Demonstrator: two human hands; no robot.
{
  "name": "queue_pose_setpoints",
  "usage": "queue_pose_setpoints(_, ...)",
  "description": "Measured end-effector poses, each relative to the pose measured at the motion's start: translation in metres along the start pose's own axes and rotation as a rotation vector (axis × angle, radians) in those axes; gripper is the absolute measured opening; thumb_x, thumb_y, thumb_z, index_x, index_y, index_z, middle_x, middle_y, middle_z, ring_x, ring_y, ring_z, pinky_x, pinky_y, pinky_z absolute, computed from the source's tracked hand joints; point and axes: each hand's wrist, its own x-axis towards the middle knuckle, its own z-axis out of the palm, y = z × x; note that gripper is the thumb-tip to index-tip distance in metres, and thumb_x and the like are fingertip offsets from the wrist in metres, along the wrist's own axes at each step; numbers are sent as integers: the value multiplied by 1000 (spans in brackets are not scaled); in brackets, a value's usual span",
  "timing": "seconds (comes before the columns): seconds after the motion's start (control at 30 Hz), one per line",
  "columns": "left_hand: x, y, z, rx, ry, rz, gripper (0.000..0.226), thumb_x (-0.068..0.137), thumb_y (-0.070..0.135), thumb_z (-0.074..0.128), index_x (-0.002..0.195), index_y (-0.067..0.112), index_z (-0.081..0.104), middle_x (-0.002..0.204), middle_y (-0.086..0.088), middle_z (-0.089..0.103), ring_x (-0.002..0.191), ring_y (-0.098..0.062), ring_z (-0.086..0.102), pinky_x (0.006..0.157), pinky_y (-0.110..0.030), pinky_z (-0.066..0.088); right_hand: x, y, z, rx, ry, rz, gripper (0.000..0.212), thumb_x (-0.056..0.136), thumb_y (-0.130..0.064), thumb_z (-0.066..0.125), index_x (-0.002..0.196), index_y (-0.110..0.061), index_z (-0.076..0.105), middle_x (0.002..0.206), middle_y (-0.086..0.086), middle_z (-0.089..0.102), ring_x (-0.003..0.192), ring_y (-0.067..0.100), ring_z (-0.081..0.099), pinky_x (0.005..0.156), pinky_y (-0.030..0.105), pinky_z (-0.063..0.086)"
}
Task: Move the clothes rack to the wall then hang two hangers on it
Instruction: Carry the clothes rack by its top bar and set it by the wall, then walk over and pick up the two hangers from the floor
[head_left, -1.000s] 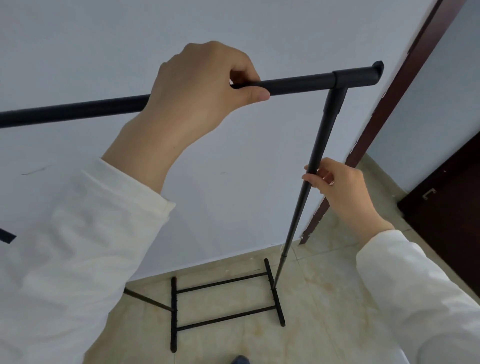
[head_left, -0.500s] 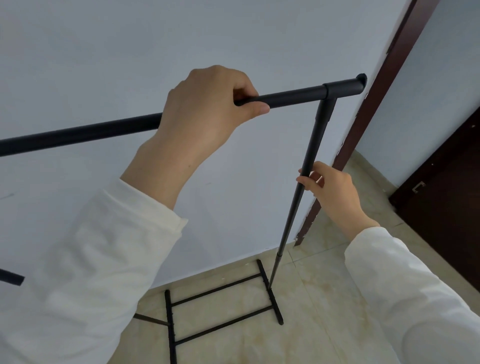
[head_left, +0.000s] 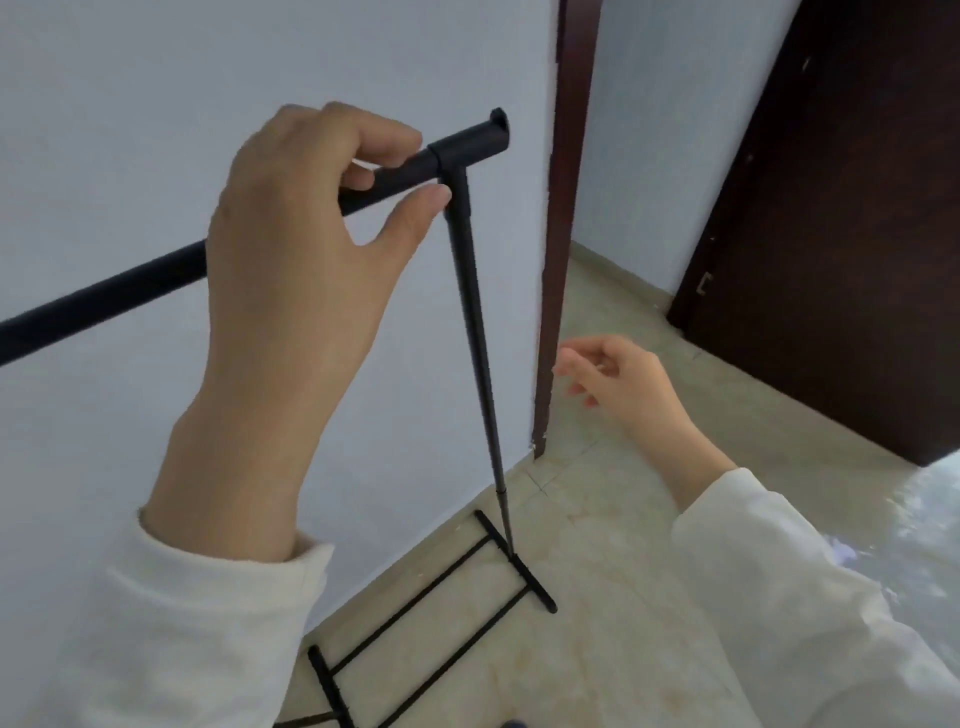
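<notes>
The black clothes rack (head_left: 477, 332) stands close to the pale wall (head_left: 130, 104), its base feet (head_left: 524, 571) on the tiled floor. My left hand (head_left: 296, 270) is on the top bar (head_left: 104, 296) near its right end. The fingers hook over the bar and the thumb sits loosely underneath. My right hand (head_left: 623, 384) hovers to the right of the upright pole, fingers apart, touching nothing. No hangers are in view.
A dark brown door frame (head_left: 566, 208) ends the wall just right of the rack. Beyond it is a dark door (head_left: 831, 234). Beige floor tiles (head_left: 623, 597) spread in front of the rack.
My right hand has let go of the upright pole and moved away to the right. My left hand's grip on the top bar has loosened. The view has swung right.
</notes>
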Motion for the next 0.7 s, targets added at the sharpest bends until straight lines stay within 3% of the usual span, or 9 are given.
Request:
queue_pose_setpoints(0.13, -35, 53, 81, -448, -367, -108, 13, 84, 33, 59, 97, 31, 61, 90, 21, 63, 81, 8, 59, 75, -4, 44, -48, 38, -57, 146, 152, 63, 4, 85, -23, 57, 88, -25, 60, 75, -10, 65, 53, -7, 60, 52, 9, 49)
queue_pose_setpoints(0.27, -104, 116, 172, -630, -696, -221, 16, 86, 29, 58, 100, 23, 64, 91, 13, 65, 85, -1, 60, 73, -4, 44, -122, 79, -136, 214, 391, 138, 12, 85, -21, 58, 78, -31, 59, 77, -2, 63, 53, -5, 60, 54, 13, 49)
queue_pose_setpoints(0.33, -149, 156, 210, -719, -843, -289, 7, 87, 23, 57, 90, 25, 63, 85, 9, 64, 80, -7, 61, 69, -9, 45, -172, 101, -176, 256, 529, 188, 11, 85, -20, 58, 78, -29, 60, 77, -2, 65, 54, -4, 61, 53, 13, 49)
queue_pose_setpoints(0.43, -231, 235, 256, -772, -1069, -290, 18, 88, 17, 56, 76, 32, 56, 77, 9, 63, 73, -15, 59, 62, -12, 44, -264, 141, -236, 315, 763, 260, 10, 84, -18, 59, 79, -26, 60, 74, -5, 65, 53, -4, 62, 52, 12, 49)
queue_pose_setpoints(0.5, -285, 282, 277, -793, -1222, -273, 19, 88, 17, 55, 76, 32, 56, 77, 11, 62, 68, -10, 59, 55, -5, 41, -321, 167, -263, 349, 896, 317, 9, 85, -15, 58, 80, -24, 60, 73, -4, 65, 52, -4, 62, 51, 12, 49)
queue_pose_setpoints(0.7, -479, 437, 284, -780, -1776, -154, 10, 89, 17, 54, 81, 23, 57, 78, 6, 63, 65, -8, 58, 51, -11, 42, -528, 234, -319, 480, 1427, 493, 3, 87, -17, 56, 87, -16, 59, 75, -3, 65, 63, 8, 61, 51, 10, 48)
